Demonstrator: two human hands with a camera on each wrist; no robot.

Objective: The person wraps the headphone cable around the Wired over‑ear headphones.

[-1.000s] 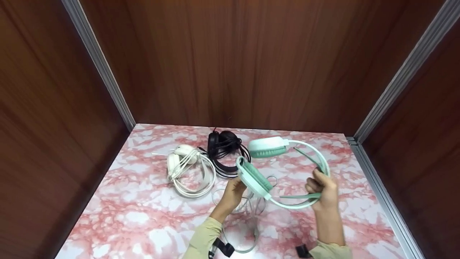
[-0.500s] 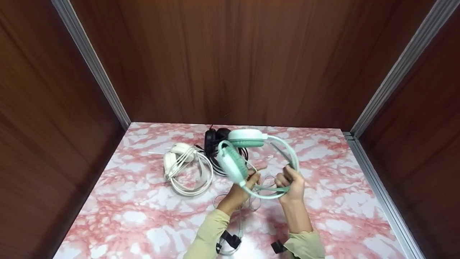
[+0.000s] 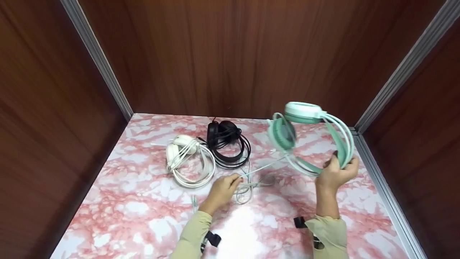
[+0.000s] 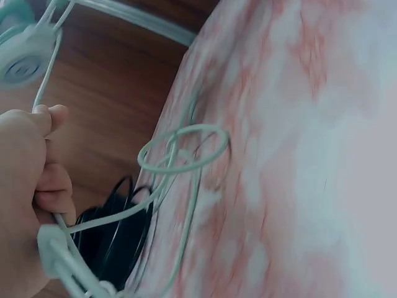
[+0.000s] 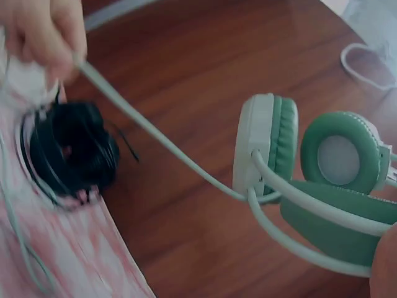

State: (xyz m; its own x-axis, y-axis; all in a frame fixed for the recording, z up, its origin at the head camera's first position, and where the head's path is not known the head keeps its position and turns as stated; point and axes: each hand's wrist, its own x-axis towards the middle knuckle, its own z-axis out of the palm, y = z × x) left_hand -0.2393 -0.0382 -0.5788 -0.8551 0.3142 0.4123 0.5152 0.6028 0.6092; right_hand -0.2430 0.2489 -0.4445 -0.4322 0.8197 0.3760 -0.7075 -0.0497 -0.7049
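Note:
My right hand (image 3: 334, 174) grips the headband of the white and mint-green headphones (image 3: 303, 112), raised above the table at the right. Both ear cups point left and away from the hand. In my left hand (image 3: 222, 190) the thin pale cable (image 3: 264, 166) is pinched, and it runs straight up to the lower ear cup. More of this cable hangs and lies in loose loops (image 4: 186, 164) below the left hand. Plug ends (image 3: 194, 202) show left of the left wrist. In the right wrist view the cable enters the nearer ear cup (image 5: 254, 146).
White headphones (image 3: 192, 185) with a bundled cable lie left of centre. Black headphones (image 3: 217, 135), wrapped in their own cable, lie beside them towards the back wall (image 3: 230, 57). Wooden panels and metal posts enclose the marbled pink table (image 3: 133, 207) at the back and sides.
The right hand first brought the green headphones left, then swung them right and up. The left hand went behind the ear cup, then drew back down-left with the cable, which straightened.

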